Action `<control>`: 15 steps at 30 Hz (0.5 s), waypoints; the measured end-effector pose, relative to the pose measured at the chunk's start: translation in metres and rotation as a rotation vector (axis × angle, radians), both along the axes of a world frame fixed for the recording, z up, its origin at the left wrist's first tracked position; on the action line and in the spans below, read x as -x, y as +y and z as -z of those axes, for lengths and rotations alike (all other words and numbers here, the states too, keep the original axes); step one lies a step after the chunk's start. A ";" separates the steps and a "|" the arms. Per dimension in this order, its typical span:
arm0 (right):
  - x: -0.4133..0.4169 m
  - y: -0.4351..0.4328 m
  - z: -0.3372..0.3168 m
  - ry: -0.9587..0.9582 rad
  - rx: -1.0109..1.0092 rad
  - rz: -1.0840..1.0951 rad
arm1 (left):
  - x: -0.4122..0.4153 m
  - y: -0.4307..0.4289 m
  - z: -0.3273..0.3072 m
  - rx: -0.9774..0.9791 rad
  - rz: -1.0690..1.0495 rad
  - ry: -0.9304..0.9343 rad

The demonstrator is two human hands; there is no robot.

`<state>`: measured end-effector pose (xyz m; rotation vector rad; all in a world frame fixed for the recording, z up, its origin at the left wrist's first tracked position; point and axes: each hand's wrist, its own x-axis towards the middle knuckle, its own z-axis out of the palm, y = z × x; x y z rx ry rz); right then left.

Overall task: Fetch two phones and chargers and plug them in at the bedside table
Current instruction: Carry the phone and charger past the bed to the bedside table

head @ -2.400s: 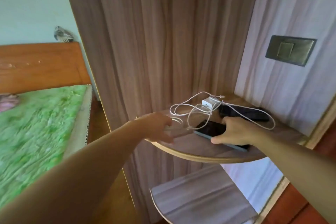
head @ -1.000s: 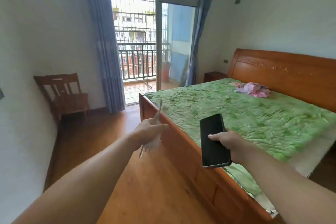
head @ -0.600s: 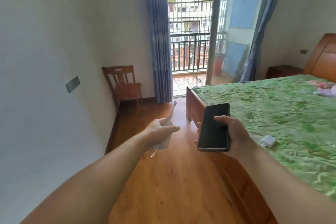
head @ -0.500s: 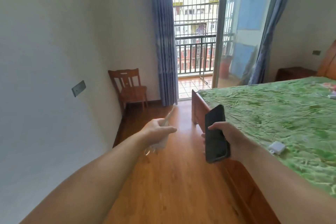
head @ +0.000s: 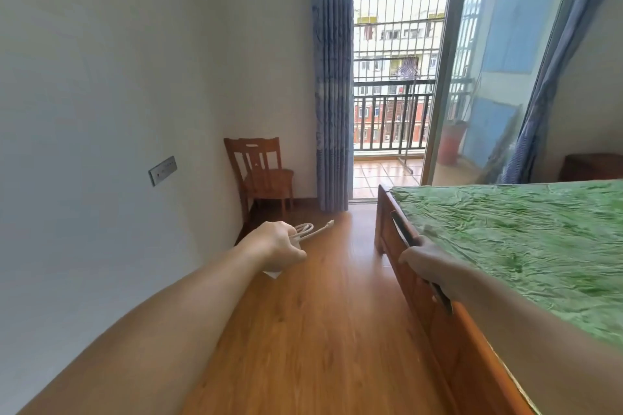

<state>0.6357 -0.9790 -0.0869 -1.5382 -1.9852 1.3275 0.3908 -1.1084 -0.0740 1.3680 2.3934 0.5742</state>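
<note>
Two bare arms reach out over the wooden floor point(head: 313, 330), beside the bed point(head: 438, 330). On the floor side of the bed, the left hand point(head: 276, 244) is closed tight around a white charger cable point(head: 308, 231). Loops of the cable and its small plug end stick out past the fingers, and a bit of white shows under the hand too. Right at the bed's wooden side, the right hand point(head: 426, 263) is wrapped around a dark phone point(head: 403, 229). The phone is turned edge-on, so it looks like a thin dark strip, with one end poking out ahead of the hand and the other behind it. A green cover point(head: 522, 236) lies wrinkled on top of the bed. Past the foot of the bed, a wooden chair point(head: 263, 175) stands against the white wall point(head: 101, 77). A small grey switch plate point(head: 162, 170) is on that wall, nearer than the chair. Farther than the bed, blue curtains point(head: 332, 77) hang beside a glass door point(head: 488, 77) to a balcony with a dark railing point(head: 391, 121).
</note>
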 end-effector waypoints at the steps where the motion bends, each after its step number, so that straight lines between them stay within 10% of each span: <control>1: 0.008 0.009 0.001 -0.007 -0.007 -0.010 | 0.007 0.007 0.001 0.004 -0.003 0.001; 15: 0.210 0.193 0.001 -0.139 -0.134 -0.006 | 0.199 0.186 0.035 -0.042 -0.043 -0.091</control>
